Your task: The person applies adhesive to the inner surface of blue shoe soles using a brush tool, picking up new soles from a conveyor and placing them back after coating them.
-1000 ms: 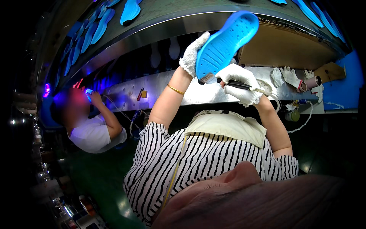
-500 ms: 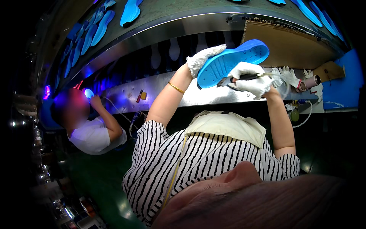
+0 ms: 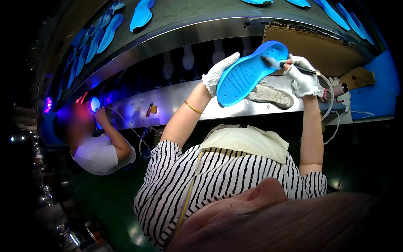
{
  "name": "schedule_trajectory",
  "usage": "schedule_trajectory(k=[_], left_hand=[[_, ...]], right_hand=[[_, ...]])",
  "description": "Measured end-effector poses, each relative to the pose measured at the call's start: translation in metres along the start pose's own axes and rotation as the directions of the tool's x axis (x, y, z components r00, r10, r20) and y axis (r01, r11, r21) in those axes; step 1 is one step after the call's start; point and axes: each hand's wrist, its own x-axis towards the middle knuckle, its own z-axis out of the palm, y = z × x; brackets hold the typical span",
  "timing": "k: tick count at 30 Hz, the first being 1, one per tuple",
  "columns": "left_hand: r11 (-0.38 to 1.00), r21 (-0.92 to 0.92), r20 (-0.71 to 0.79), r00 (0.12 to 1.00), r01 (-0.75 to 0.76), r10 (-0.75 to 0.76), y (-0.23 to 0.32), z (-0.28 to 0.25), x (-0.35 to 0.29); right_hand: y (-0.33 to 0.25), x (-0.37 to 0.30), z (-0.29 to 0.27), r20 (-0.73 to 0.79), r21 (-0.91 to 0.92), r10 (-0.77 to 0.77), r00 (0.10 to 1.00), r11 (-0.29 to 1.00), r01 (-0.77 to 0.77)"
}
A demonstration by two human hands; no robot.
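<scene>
Dim workroom, curved steel bench (image 3: 176, 101) under a dark conveyor carrying blue insoles (image 3: 142, 13).

Left hand (image 3: 218, 72), white-gloved, grips the bright blue moulded shoe sole (image 3: 251, 72) from behind, ribbed face outward, held above the bench. Right hand (image 3: 301, 77), gloved, is closed round a thin dark brush (image 3: 289, 66), bristles touching the sole's 2 o'clock end. A worn grey insole (image 3: 270, 95) lies at 5 o'clock. Brown cardboard sheet (image 3: 315, 48) at 3 o'clock.
</scene>
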Motion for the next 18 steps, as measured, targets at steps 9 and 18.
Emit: schedule_trajectory(k=[9,18], left_hand=[[0.992,0.042,-0.012,0.993,-0.116,0.117,-0.001,0.002,-0.002],[0.983,-0.014,0.006,0.983,-0.185,0.185,0.002,-0.009,-0.002]], right_hand=[[-0.013,-0.037,0.05,0.241,-0.191,-0.191,0.951,0.952,0.239],[-0.051,-0.055,0.074,0.555,-0.298,-0.296,0.777,0.802,0.518]])
